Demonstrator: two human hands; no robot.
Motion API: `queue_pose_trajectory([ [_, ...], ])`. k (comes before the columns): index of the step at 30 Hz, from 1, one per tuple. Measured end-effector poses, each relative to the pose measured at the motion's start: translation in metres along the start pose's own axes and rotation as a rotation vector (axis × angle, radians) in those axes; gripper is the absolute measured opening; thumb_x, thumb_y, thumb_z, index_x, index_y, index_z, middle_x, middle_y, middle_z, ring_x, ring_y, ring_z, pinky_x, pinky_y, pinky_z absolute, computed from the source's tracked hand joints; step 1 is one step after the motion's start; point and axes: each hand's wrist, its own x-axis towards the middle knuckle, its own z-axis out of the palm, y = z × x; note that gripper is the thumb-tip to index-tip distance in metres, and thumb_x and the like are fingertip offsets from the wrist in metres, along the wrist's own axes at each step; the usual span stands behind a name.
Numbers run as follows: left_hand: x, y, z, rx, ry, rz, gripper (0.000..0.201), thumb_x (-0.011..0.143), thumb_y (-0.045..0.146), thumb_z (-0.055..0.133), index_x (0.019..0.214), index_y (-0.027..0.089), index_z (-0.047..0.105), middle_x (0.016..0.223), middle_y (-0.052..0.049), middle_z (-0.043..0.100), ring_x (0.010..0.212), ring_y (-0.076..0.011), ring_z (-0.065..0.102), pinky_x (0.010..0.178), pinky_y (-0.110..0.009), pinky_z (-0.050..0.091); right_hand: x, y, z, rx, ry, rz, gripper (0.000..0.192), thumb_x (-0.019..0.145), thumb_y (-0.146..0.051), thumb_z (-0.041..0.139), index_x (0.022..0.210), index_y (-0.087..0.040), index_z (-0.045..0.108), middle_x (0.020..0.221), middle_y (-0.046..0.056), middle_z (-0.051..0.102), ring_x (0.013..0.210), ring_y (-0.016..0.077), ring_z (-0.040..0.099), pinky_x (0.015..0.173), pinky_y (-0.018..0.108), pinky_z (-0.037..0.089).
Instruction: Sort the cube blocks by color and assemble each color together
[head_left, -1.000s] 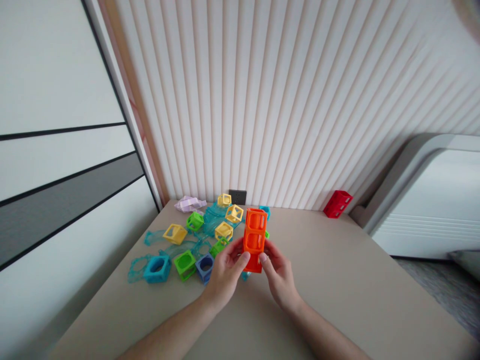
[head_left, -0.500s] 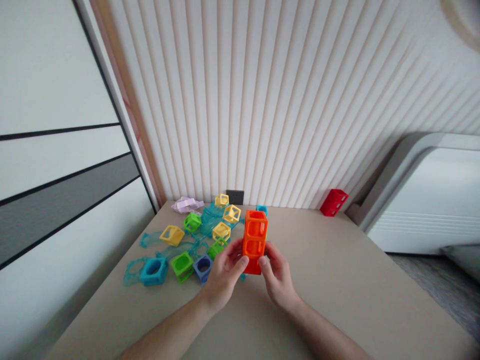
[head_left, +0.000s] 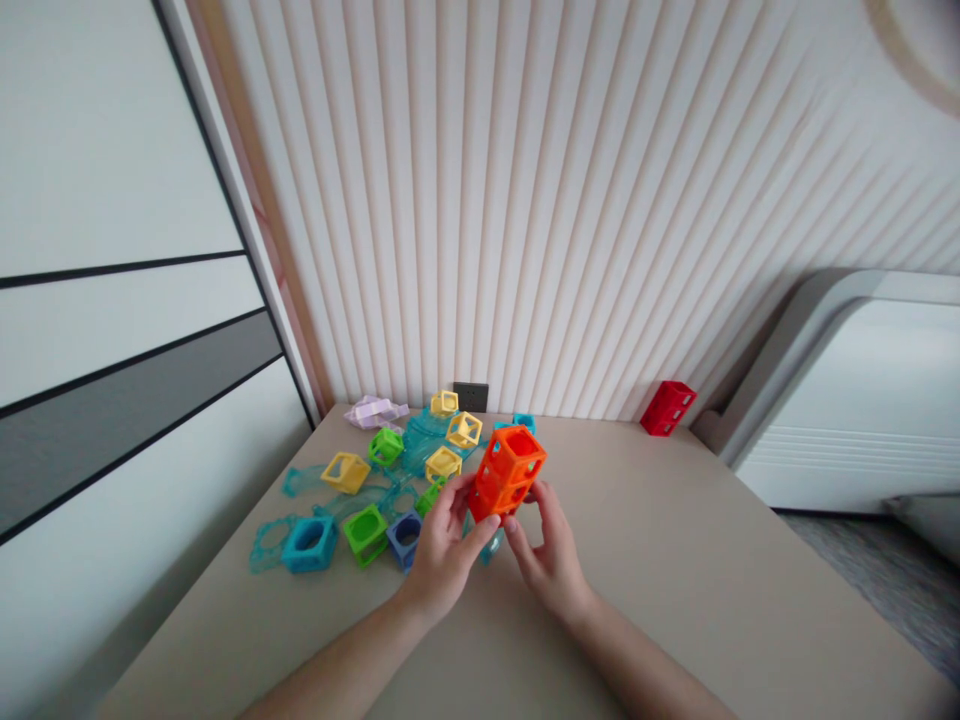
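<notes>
Both hands are closing around an orange block tower (head_left: 508, 472), a short column of open-sided cubes stuck end to end, and are holding it just above the beige tabletop (head_left: 675, 560). The left hand (head_left: 444, 553) is pinching its lower left side, thumb in front and fingers curling behind; the right hand (head_left: 549, 555) is gripping its lower right side the same way, thumb tip pressing near the bottom cube. The tower is tilting, its top leaning to the right and away from the person, so the open top face is showing.

Just behind and to the left of the hands, loose hollow cubes are lying scattered on the table: a dark blue cube (head_left: 406, 533) nearest the left hand, a green cube (head_left: 366, 530) beside it, and a light blue cube (head_left: 308, 543) further left. Farther back, yellow cubes (head_left: 442, 463) and another green cube (head_left: 385, 446) are sitting among clear teal plastic pieces (head_left: 411, 450). A pale purple piece (head_left: 374, 411) is lying by the ribbed wall (head_left: 525, 200), near a dark wall socket (head_left: 471, 396). A red block (head_left: 667, 407) is resting well apart at the table's far right corner.
</notes>
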Motion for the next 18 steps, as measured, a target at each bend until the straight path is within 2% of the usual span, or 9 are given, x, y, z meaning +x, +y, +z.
queue_pose_trajectory([
  [6, 0.000, -0.006, -0.002, 0.001, -0.004, 0.022, 0.047, 0.080, 0.031, 0.078, 0.119, 0.022, 0.054, 0.124, -0.010, 0.066, 0.118, -0.0267, 0.063, 0.103, -0.042, 0.049, -0.005, 0.006, 0.001, -0.140, -0.109, -0.071, 0.061, 0.088, -0.031, 0.066, 0.143, -0.021, 0.042, 0.122, 0.016, 0.063, 0.108, 0.0297, 0.064, 0.091, 0.043, 0.055],
  [10, -0.002, -0.011, -0.001, 0.080, -0.030, 0.067, 0.047, 0.080, 0.030, 0.079, 0.119, 0.021, 0.055, 0.122, -0.011, 0.066, 0.118, -0.0268, 0.062, 0.103, -0.041, 0.049, -0.006, 0.007, 0.002, -0.177, -0.091, -0.070, 0.053, 0.085, -0.030, 0.067, 0.134, -0.021, 0.047, 0.121, 0.015, 0.065, 0.108, 0.0290, 0.065, 0.091, 0.042, 0.055],
  [13, -0.005, -0.017, -0.001, 0.158, -0.063, 0.120, 0.051, 0.085, 0.029, 0.074, 0.129, 0.023, 0.050, 0.134, -0.012, 0.060, 0.128, -0.0272, 0.056, 0.110, -0.043, 0.044, 0.000, 0.010, -0.002, -0.189, -0.021, -0.094, 0.049, 0.085, -0.032, 0.068, 0.130, -0.020, 0.051, 0.114, 0.013, 0.068, 0.100, 0.0270, 0.067, 0.087, 0.040, 0.057],
  [15, -0.008, -0.018, -0.002, 0.226, -0.078, 0.163, 0.050, 0.091, 0.029, 0.065, 0.137, 0.024, 0.044, 0.142, -0.012, 0.053, 0.135, -0.0257, 0.049, 0.114, -0.043, 0.040, 0.009, 0.017, -0.009, -0.226, 0.074, -0.082, 0.045, 0.086, -0.031, 0.067, 0.127, -0.019, 0.053, 0.104, 0.010, 0.070, 0.091, 0.0247, 0.068, 0.082, 0.038, 0.057],
  [18, -0.010, -0.015, -0.004, 0.413, -0.129, 0.231, 0.029, 0.098, 0.026, 0.053, 0.127, 0.025, 0.055, 0.137, -0.010, 0.055, 0.133, -0.0235, 0.051, 0.113, -0.043, 0.041, 0.032, 0.040, -0.032, -0.299, 0.270, 0.005, 0.045, 0.085, -0.037, 0.067, 0.123, -0.018, 0.056, 0.098, 0.008, 0.071, 0.086, 0.0237, 0.067, 0.080, 0.039, 0.056],
])
